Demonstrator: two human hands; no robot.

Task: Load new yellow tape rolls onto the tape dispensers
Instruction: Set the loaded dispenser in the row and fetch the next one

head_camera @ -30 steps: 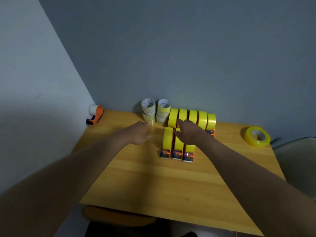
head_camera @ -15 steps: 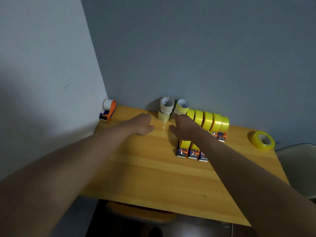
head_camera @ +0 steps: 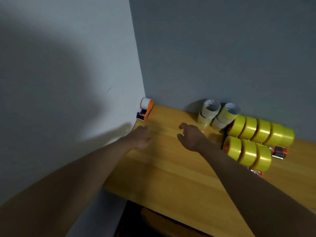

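An orange tape dispenser (head_camera: 145,109) with a bare white core stands in the far left corner of the wooden table (head_camera: 171,177), against the wall. My left hand (head_camera: 140,139) hovers just in front of it, fingers loosely curled, holding nothing. My right hand (head_camera: 192,136) is beside it to the right, fingers spread and empty. Two rows of dispensers loaded with yellow tape rolls (head_camera: 260,130) (head_camera: 248,153) stand at the right. Stacked near-empty tape cores (head_camera: 217,115) sit by the back wall.
Grey walls close off the table's left side and back. The table's front edge runs diagonally below my arms, and a round wooden seat (head_camera: 164,223) shows under it.
My view has swung left, and both hands have moved left across the table, away from the yellow rolls and toward the orange dispenser in the corner. The loose roll at far right has left the view.
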